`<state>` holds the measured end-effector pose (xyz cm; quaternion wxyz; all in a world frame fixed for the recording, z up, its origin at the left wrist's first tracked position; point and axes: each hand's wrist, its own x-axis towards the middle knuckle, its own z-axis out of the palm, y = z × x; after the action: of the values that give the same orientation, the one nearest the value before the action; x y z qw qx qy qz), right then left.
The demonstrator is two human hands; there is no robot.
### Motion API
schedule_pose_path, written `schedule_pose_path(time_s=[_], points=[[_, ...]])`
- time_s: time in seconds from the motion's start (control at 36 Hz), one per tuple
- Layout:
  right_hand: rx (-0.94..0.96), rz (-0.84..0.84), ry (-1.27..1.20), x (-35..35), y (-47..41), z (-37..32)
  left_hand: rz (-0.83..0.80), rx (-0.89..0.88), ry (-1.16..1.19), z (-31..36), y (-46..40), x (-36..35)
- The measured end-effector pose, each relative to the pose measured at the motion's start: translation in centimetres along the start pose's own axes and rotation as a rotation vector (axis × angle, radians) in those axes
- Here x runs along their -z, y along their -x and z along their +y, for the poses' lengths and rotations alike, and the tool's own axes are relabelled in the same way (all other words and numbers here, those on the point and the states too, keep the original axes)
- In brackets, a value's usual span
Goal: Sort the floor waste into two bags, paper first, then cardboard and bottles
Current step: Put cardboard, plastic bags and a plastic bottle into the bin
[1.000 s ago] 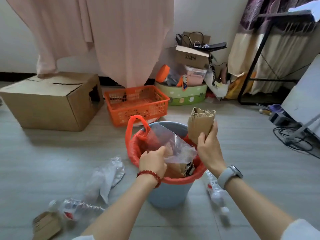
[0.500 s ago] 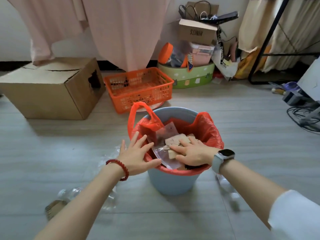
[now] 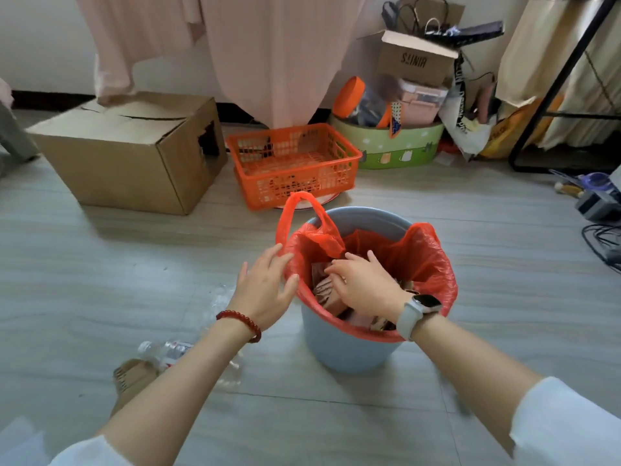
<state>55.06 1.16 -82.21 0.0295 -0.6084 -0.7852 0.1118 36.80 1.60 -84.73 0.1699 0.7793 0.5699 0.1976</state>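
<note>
The right hand [image 3: 364,284] lies flat, fingers spread, pressing cardboard scraps [image 3: 331,292] down inside the red bag [image 3: 423,260]. The left hand [image 3: 263,287] rests open against the bag's near rim. That thin film looks light, slippery and easily torn, so the loop handle [image 3: 295,210] just beyond the left fingers seems the safest hold.
</note>
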Motion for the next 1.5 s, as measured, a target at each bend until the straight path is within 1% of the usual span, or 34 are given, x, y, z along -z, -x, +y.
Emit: schedule_pose_path(time_s=[0.06, 0.11, 0.14, 0.19, 0.25, 0.28, 0.33, 0.42, 0.47, 0.61, 0.67, 0.75, 0.89, 0.94, 1.03, 1.14, 1.19, 1.25, 1.31, 1.33, 1.36, 1.42, 1.44, 1.5], points=[[0.021, 0.24, -0.167, 0.4, 0.0, -1.9, 0.106, -0.001, 0.043, -1.1, 0.7, 1.6], [0.1, 0.432, -0.323, 0.5, -0.1, -4.7, 0.172, 0.016, 0.074, -2.8, 1.8, 3.1], [0.16, 0.493, -0.371, 0.2, -0.1, -6.3, 0.197, 0.039, 0.082, -3.9, 2.6, 3.9], [0.265, 0.531, -0.455, -1.0, -0.3, -9.8, 0.236, 0.099, 0.085, -6.6, 4.6, 5.1], [0.326, 0.485, -0.519, -3.3, -0.6, -13.1, 0.255, 0.161, 0.074, -9.9, 7.1, 5.9], [0.339, 0.437, -0.536, -4.7, -0.7, -14.7, 0.251, 0.203, 0.065, -11.7, 8.5, 6.2], [0.34, 0.289, -0.521, -8.2, -1.0, -17.7, 0.227, 0.312, 0.041, -15.5, 11.5, 6.5], [0.296, 0.034, -0.427, -13.8, -1.3, -21.7, 0.151, 0.514, -0.011, -21.6, 16.4, 6.2], [0.287, -0.083, -0.354, -17.3, -1.2, -23.8, 0.05, 0.634, -0.051, -25.5, 19.7, 5.6], [0.33, -0.315, -0.122, -24.0, -1.5, -28.0, -0.301, 0.9, -0.16, -33.2, 26.7, 3.6], [0.343, -0.337, -0.029, -25.7, -2.3, -29.2, -0.403, 0.951, -0.182, -35.6, 28.1, 3.2], [0.338, -0.332, 0.08, -27.7, -4.0, -30.6, -0.43, 0.953, -0.196, -38.8, 28.4, 3.3], [0.206, -0.482, 0.109, -29.8, -6.3, -31.8, -0.523, 0.939, -0.205, -42.6, 27.3, 4.0], [0.203, -0.46, 0.157, -30.2, -6.7, -32.1, -0.529, 0.927, -0.241, -43.0, 26.7, 4.0], [0.2, -0.421, 0.157, -30.2, -6.8, -32.4, -0.465, 0.874, -0.319, -42.7, 25.8, 3.6], [0.208, -0.386, 0.186, -29.8, -6.4, -32.4, -0.421, 0.928, -0.238, -42.1, 25.7, 2.8], [0.238, -0.362, 0.245, -29.8, -6.0, -32.4, -0.417, 0.9, -0.242, -41.5, 26.0, 2.7], [0.311, -0.313, 0.315, -30.0, -5.5, -32.4, -0.388, 0.886, -0.211, -41.1, 26.3, 2.6], [0.365, -0.208, 0.397, -30.5, -5.1, -32.2, -0.335, 0.906, -0.164, -40.5, 26.6, 2.7], [0.388, -0.155, 0.396, -30.6, -5.0, -32.0, -0.303, 0.916, -0.153, -40.3, 26.7, 2.7], [0.409, -0.119, 0.365, -30.6, -5.1, -31.9, -0.272, 0.926, -0.145, -40.1, 26.8, 2.7], [0.405, -0.116, 0.26, -29.8, -5.3, -31.8, -0.216, 0.94, -0.121, -39.6, 27.0, 2.4], [0.383, -0.124, 0.2, -29.2, -5.6, -31.8, -0.184, 0.95, -0.1, -39.4, 27.1, 2.3], [0.268, -0.119, 0.082, -28.1, -6.0, -31.5, -0.114, 0.988, -0.026, -38.9, 27.0, 2.2]])
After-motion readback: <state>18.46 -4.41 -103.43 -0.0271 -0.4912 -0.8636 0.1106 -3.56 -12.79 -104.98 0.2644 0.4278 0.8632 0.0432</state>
